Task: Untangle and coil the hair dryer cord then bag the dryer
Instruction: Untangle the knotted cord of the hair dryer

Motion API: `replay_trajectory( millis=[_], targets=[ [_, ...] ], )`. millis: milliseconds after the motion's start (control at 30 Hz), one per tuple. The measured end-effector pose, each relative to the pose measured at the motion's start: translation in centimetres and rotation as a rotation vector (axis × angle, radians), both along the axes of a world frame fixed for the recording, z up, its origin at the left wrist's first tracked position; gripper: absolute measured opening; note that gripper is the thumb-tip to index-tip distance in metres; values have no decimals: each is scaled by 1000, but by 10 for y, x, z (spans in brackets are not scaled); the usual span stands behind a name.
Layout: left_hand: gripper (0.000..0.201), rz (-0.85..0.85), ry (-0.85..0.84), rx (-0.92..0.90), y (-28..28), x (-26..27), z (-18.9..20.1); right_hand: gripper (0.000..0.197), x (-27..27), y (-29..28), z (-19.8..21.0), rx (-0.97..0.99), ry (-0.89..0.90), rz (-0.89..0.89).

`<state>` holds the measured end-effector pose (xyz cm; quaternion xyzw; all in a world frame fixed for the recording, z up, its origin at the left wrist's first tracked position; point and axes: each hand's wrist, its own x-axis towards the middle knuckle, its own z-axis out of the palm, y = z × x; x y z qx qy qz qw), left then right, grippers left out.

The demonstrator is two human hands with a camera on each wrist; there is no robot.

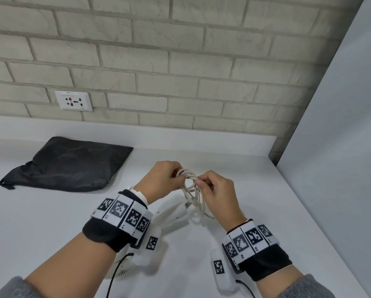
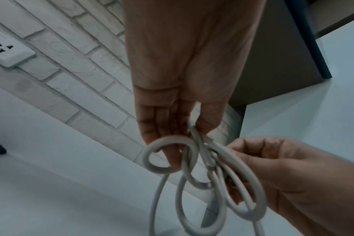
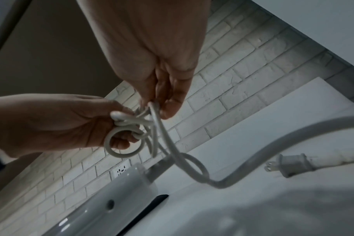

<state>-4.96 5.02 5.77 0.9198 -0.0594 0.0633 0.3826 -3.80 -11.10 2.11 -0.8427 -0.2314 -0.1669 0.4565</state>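
Note:
A white hair dryer (image 1: pixel 171 214) lies on the white counter (image 1: pixel 255 173), partly hidden under my left wrist. Its white cord (image 1: pixel 191 190) is bunched in tangled loops and lifted above the counter between my hands. My left hand (image 1: pixel 176 179) grips the top of the bunch with curled fingers, and one small loop (image 2: pixel 155 201) circles a fingertip. My right hand (image 1: pixel 199 182) pinches strands of the same bunch from the right side. The plug (image 3: pixel 293 164) hangs free near the dryer body (image 3: pixel 115 202). A black drawstring bag (image 1: pixel 68 164) lies flat at the back left.
A brick wall runs along the back of the counter with a wall socket (image 1: pixel 74 101) above the bag. A tall white panel (image 1: pixel 341 147) closes off the right side. Bare counter lies between the bag and the dryer.

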Motion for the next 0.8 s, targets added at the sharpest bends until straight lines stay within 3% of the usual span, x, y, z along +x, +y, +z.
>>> replay_trajectory(
  millis=[133,233,400,533,600,700,800],
  targets=[
    [13,-13,147,-152,1,3,-4,13,4,-4,-3,33,-6,-68],
    [10,-29,199,-294,3,3,-5,11,8,-7,-3,197,143,-108],
    [15,-54,160,-345,2,1,-7,14,1,-8,13,349,337,126],
    [21,-81,166,-340,-2,2,-6,10,3,-8,19,294,257,109],
    [18,-45,179,-345,-3,6,-4,15,6,-10,18,502,347,37],
    [21,72,166,-386,-2,11,-4,19,9,-17,18,1011,557,99],
    [20,149,151,-389,1,12,-7,17,9,-24,19,1092,626,147]
  ],
)
